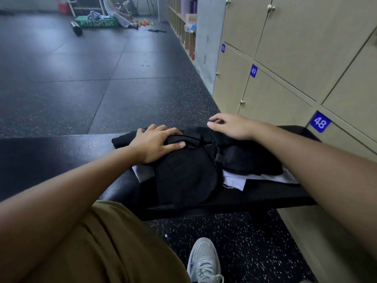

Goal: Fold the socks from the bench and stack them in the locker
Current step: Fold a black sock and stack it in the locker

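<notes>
A heap of black fabric pieces (187, 172) lies on a black padded bench (265, 197), with white and grey pieces (234, 180) showing under it. My left hand (155, 144) rests flat on the left top of the heap, fingers spread. Over the heap's far right edge hovers my right hand (230, 125), fingers loosely bent and holding nothing. Beige lockers (285, 58) with blue number tags 48, 49 and 50 line the right wall; all visible doors are closed.
Dark rubber floor (81, 78) stretches ahead and left. A green plyo box (98, 23), a roller and scattered gear sit far back. Open cubby shelves (183, 27) stand beyond the lockers. My white shoe (204, 260) is on the floor below the bench.
</notes>
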A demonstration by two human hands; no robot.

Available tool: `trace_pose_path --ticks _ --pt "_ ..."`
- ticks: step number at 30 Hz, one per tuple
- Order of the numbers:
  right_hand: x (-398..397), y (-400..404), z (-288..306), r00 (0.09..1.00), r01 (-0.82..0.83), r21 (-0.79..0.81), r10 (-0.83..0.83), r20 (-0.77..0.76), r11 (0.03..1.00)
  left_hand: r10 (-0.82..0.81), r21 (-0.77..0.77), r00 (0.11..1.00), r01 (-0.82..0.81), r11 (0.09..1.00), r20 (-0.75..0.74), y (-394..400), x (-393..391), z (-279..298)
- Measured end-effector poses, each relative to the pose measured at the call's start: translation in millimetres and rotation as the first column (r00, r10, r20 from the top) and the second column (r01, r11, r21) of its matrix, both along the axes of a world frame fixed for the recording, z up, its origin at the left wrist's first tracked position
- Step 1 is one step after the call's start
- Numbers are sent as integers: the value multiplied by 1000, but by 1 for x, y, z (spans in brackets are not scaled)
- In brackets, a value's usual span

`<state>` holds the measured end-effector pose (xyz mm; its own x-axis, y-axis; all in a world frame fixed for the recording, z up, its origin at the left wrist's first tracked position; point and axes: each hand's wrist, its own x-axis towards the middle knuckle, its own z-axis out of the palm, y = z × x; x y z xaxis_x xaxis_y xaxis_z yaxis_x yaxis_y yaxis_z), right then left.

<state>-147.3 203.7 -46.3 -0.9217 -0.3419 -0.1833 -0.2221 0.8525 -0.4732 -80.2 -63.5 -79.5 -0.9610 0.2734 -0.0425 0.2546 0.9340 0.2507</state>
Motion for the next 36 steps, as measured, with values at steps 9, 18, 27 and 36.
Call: trace_pose_path --ticks 9,18,27,36 --pt "-35 -12 -36 999 -10 48 11 -32 999 172 349 984 -149 925 -35 -11 -16 -11" --pt "-37 -16 -39 999 -35 143 35 -1 989 185 750 982 -91 655 -43 -11 -5 7" --pt "-22 -22 -37 987 -84 156 104 -125 984 210 795 976 -87 600 -51 -5 7 25" --pt "-21 -4 9 981 35 -94 -52 -185 995 302 832 950 -105 545 -78 3 10 42"
